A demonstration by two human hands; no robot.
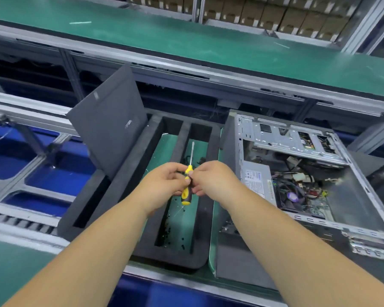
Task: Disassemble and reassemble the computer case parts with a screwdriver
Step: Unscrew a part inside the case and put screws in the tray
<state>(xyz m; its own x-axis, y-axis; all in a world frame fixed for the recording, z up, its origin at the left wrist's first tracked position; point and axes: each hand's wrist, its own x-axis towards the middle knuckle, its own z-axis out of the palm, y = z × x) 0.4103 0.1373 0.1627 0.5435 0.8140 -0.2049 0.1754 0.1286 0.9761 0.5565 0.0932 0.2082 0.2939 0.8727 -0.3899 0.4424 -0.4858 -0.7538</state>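
A yellow and black screwdriver [186,196] is held above the black foam tray [146,220], its shaft pointing away from me. My left hand [164,182] grips the handle. My right hand [211,180] pinches the top of the handle, its fingers curled. The open computer case [297,173] lies on its side to the right, showing a power supply, wires and a metal drive cage. A dark side panel [106,122] leans upright at the tray's left.
Small black screws [173,238] lie scattered in the tray's middle slot. The green bench edge [20,262] runs below my arms. A green conveyor [186,41] crosses the back, with cardboard boxes [275,14] on shelves behind. Blue bins [53,178] sit lower left.
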